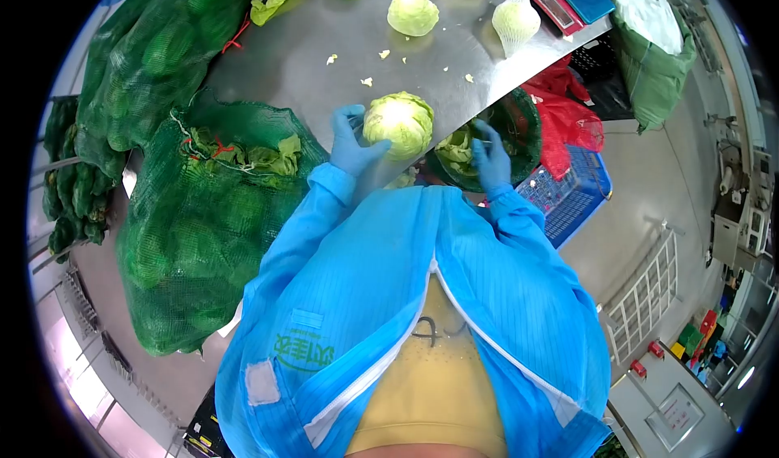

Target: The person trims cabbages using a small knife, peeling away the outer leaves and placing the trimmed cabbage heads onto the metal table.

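Note:
A pale green head of cabbage rests at the near edge of the steel table. My left hand, in a blue glove, cups its left side, the thumb lying against the front. My right hand, also gloved in blue, hangs over a dark green bin with its fingers apart and nothing visible in them. Loose cabbage leaves lie in the bin beside that hand. Farther back on the table are another bare cabbage and one in a white foam net.
Green mesh sacks of cabbages crowd the left side. Leaf scraps dot the steel table. A red-and-blue scale stands at the back right. On the right are a red mesh bag, a blue crate and a green sack.

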### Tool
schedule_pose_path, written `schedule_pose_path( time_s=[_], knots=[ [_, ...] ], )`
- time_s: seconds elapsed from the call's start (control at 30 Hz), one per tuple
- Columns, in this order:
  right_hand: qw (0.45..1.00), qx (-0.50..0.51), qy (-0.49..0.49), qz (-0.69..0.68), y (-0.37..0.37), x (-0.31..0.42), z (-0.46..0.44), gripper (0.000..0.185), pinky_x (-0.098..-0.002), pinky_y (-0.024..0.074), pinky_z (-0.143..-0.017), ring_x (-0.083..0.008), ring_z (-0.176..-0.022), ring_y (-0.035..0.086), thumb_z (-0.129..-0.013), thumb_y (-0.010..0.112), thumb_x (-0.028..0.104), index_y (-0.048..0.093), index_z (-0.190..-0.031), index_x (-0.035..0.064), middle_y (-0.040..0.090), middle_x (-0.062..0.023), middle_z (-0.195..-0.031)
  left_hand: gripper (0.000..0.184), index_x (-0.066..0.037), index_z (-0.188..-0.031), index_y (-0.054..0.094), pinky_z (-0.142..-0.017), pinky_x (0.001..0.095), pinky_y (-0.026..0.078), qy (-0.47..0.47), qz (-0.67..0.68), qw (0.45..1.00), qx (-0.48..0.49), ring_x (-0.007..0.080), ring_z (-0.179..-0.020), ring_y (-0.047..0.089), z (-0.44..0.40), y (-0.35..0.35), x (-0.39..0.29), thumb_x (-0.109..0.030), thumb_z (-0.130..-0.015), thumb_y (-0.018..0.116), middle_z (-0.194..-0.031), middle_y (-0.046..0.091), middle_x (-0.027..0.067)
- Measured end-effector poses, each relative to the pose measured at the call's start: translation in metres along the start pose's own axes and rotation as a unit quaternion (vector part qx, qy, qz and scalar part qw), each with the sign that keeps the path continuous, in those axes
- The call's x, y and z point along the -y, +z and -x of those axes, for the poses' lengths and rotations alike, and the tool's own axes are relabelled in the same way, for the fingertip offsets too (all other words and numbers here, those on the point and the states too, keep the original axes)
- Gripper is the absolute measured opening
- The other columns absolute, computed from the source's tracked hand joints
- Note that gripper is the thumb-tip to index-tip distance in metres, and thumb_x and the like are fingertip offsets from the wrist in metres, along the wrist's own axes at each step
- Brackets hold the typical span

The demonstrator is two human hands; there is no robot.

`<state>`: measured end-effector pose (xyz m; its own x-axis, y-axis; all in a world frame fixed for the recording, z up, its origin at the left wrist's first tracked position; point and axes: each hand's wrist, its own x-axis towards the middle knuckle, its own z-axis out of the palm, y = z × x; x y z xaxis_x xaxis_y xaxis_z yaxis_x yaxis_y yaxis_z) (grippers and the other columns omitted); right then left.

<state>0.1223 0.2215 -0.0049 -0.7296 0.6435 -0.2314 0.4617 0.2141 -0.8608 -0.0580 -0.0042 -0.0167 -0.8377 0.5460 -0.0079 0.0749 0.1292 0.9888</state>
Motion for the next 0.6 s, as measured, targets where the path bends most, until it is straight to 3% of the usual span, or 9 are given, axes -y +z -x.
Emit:
schedule_pose_path(
  time_s=[0.03, 0.07, 0.13, 0.27, 0.33, 0.47, 0.53, 0.6],
  knots=[
    [0.997, 0.022, -0.047, 0.050, 0.009, -0.003, -0.005, 0.042, -0.0358, 0.0468, -0.081, -0.0259, -0.092, 0.060, -0.087, 0.055, 0.027, 0.047, -0.126, 0.0126, 0.058, -0.0134, -0.114, 0.064, -0.008, -0.120, 0.040, -0.097, 0.0413, 0.039, -0.004, -0.008, 0.999, 0.035, 0.0270, -0.114, 0.044, -0.002, 0.001, -0.010, -0.015, -0.065, 0.073, -0.119, 0.041, 0.0112],
    [0.995, 0.069, -0.045, 0.062, 0.013, 0.014, -0.008, 0.047, -0.0339, 0.0460, -0.084, -0.0240, -0.095, 0.060, -0.087, 0.056, 0.029, 0.044, -0.129, 0.0127, 0.057, -0.0135, -0.116, 0.064, -0.008, -0.120, 0.040, -0.097, 0.0413, 0.039, -0.003, -0.007, 0.999, 0.038, 0.0270, -0.114, 0.044, -0.004, 0.000, -0.013, -0.015, -0.065, 0.073, -0.119, 0.041, 0.0112],
    [0.990, 0.120, -0.074, 0.005, 0.020, 0.035, -0.016, 0.053, -0.0341, 0.0430, -0.090, -0.0266, -0.104, 0.057, -0.088, 0.054, 0.035, 0.040, -0.134, 0.0115, 0.052, -0.0160, -0.124, 0.055, -0.007, -0.117, 0.045, -0.097, 0.0402, 0.040, -0.042, -0.005, 0.998, 0.038, 0.0262, -0.114, 0.045, -0.007, 0.000, -0.018, -0.011, -0.067, 0.068, -0.122, 0.042, 0.0097],
    [0.990, 0.139, -0.017, -0.029, 0.035, 0.052, -0.035, 0.059, -0.0348, 0.0393, -0.096, -0.0305, -0.114, 0.052, -0.089, 0.050, 0.044, 0.037, -0.136, 0.0099, 0.048, -0.0186, -0.130, 0.051, -0.008, -0.117, 0.047, -0.096, 0.0390, 0.041, -0.058, 0.018, 0.996, 0.068, 0.0267, -0.115, 0.046, -0.010, -0.002, -0.025, -0.008, -0.068, 0.063, -0.127, 0.042, 0.0075],
    [0.978, 0.169, -0.124, -0.015, 0.046, 0.045, -0.042, 0.063, -0.0363, 0.0372, -0.098, -0.0335, -0.119, 0.047, -0.089, 0.047, 0.050, 0.037, -0.136, 0.0088, 0.045, -0.0204, -0.132, 0.063, -0.007, -0.124, 0.040, -0.095, 0.0374, 0.042, -0.035, 0.048, 0.994, 0.088, 0.0273, -0.114, 0.047, -0.009, 0.001, -0.027, -0.010, -0.068, 0.068, -0.127, 0.041, 0.0113],
    [0.978, 0.149, -0.148, 0.010, 0.039, 0.053, -0.023, 0.065, -0.0357, 0.0396, -0.095, -0.0327, -0.115, 0.051, -0.087, 0.049, 0.051, 0.037, -0.136, 0.0087, 0.051, -0.0206, -0.126, 0.079, -0.005, -0.129, 0.035, -0.098, 0.0357, 0.038, -0.063, 0.124, 0.990, 0.005, 0.0268, -0.114, 0.044, 0.011, 0.034, -0.063, -0.019, -0.064, 0.079, -0.125, 0.042, 0.0130],
    [0.980, 0.186, -0.042, 0.058, 0.031, 0.064, -0.013, 0.066, -0.0365, 0.0431, -0.091, -0.0322, -0.109, 0.055, -0.086, 0.051, 0.050, 0.039, -0.134, 0.0073, 0.056, -0.0198, -0.119, 0.094, -0.005, -0.131, 0.032, -0.099, 0.0378, 0.037, -0.022, -0.131, 0.989, -0.065, 0.0292, -0.114, 0.041, 0.013, 0.040, -0.055, -0.031, -0.057, 0.085, -0.125, 0.034, 0.0163],
    [0.987, 0.138, -0.040, 0.067, 0.037, 0.055, -0.012, 0.064, -0.0369, 0.0449, -0.088, -0.0328, -0.103, 0.058, -0.085, 0.053, 0.049, 0.041, -0.133, 0.0084, 0.058, -0.0198, -0.114, 0.100, -0.007, -0.131, 0.033, -0.100, 0.0399, 0.034, 0.001, -0.157, 0.985, -0.066, 0.0317, -0.115, 0.035, 0.011, 0.038, -0.047, -0.036, -0.051, 0.086, -0.124, 0.031, 0.0161]
  ],
)
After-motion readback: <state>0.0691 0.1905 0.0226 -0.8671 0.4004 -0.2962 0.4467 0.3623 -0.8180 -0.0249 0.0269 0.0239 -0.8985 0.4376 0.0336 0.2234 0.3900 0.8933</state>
